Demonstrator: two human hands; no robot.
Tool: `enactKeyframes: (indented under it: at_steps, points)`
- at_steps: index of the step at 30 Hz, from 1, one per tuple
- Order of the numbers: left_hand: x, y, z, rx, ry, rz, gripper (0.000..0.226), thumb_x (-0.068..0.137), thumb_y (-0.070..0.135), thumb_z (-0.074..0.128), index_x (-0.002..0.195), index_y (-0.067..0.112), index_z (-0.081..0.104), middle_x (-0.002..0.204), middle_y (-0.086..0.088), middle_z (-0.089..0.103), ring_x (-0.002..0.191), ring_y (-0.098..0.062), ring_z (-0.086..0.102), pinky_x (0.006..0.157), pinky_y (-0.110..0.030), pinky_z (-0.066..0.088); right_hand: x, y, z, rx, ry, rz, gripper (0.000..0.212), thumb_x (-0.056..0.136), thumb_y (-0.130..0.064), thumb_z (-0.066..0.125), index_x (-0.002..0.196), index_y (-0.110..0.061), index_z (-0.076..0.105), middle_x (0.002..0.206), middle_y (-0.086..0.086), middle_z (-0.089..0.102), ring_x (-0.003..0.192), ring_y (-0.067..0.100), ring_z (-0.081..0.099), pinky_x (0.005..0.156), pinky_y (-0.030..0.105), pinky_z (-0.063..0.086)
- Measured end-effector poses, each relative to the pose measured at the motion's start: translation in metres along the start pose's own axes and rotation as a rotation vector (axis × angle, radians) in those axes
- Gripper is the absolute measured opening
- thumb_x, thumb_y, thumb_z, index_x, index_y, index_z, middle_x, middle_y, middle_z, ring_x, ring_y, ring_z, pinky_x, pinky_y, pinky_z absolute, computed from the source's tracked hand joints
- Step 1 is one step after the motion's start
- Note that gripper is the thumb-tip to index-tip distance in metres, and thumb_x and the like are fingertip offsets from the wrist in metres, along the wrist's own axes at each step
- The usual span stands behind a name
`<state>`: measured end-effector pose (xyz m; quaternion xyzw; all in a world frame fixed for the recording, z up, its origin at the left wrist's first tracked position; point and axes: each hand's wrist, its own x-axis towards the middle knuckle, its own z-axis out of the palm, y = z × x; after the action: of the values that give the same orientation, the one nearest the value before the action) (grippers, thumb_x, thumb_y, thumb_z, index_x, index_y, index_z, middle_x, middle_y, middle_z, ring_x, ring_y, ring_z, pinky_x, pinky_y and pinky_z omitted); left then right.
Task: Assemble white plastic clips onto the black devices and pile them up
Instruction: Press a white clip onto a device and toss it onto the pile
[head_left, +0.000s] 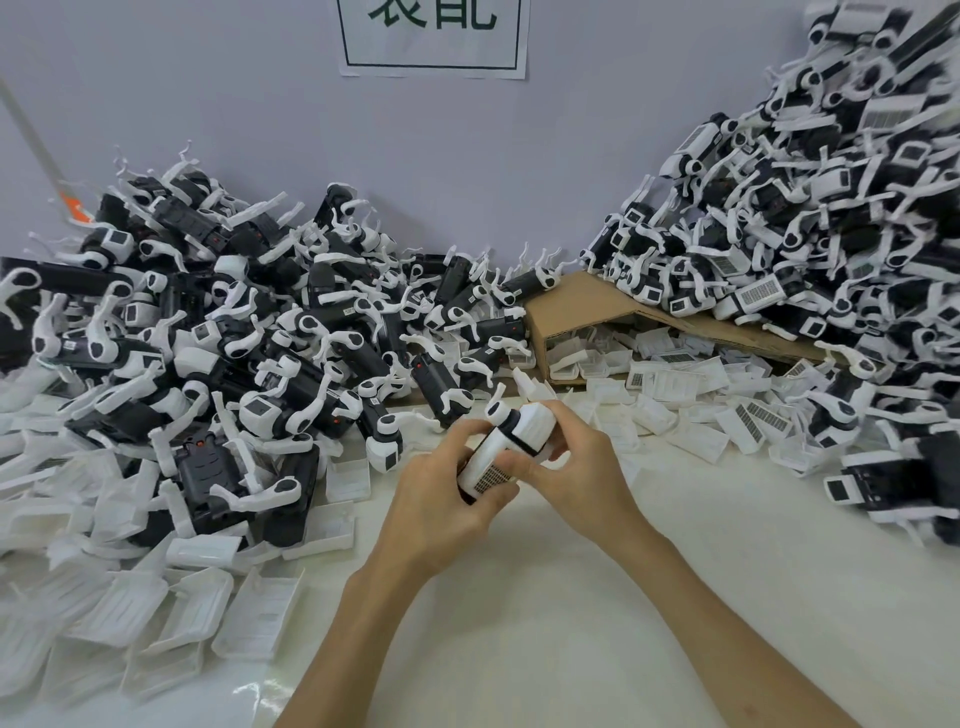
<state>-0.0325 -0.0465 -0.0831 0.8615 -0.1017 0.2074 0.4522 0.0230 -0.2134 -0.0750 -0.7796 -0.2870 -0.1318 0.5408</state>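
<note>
Pressing a clip (535, 426) onto a device (500, 413) looks to be the step in hand: both hands meet just above the middle of the worktop (545, 597), and the pair is held between them. The left hand (441, 499) curls its fingers (467, 434) round the lower end, and the right hand (582, 467) wraps the clip from the other side, thumb laid near its gridded face. To do it well, the left hand should hold the body steady while the right squares the clip to it and presses evenly until both edges sit flush. Squeezing one corner first would likely leave it skewed. The rounded head that pokes out at the top is best left free of pressure. Whether the clip is fully seated cannot be told, as the hands hide the joint. Loose clips (208, 613) lie near on the left. The right pile (779, 270) seems to hold clipped units, so the piece probably goes there
</note>
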Motion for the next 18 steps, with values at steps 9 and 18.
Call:
enactKeyframes:
  at_steps: [9,18]
  points:
    - [0.001,0.011,0.000,-0.262,0.199,-0.079,0.024,0.087,0.035,0.069,0.109,0.036,0.061,0.097,0.022,0.067,0.065,-0.002,0.059,0.061,-0.021,0.048,0.005,-0.003,-0.004,0.352,-0.128,0.308,0.022,0.094,-0.034,0.067,0.112,-0.021,0.066,0.086,-0.001,0.067,0.074,0.012,0.058,0.057,0.023,0.044]
    - [0.007,0.007,-0.007,-0.631,0.130,-0.381,0.028,0.078,0.028,0.069,0.104,0.017,0.071,0.101,-0.007,0.075,0.089,-0.017,0.070,0.078,-0.029,0.055,0.005,-0.004,0.001,0.432,-0.183,0.418,0.035,0.092,-0.037,0.067,0.115,-0.010,0.063,0.071,-0.001,0.070,0.059,0.006,0.055,0.052,0.018,0.039]
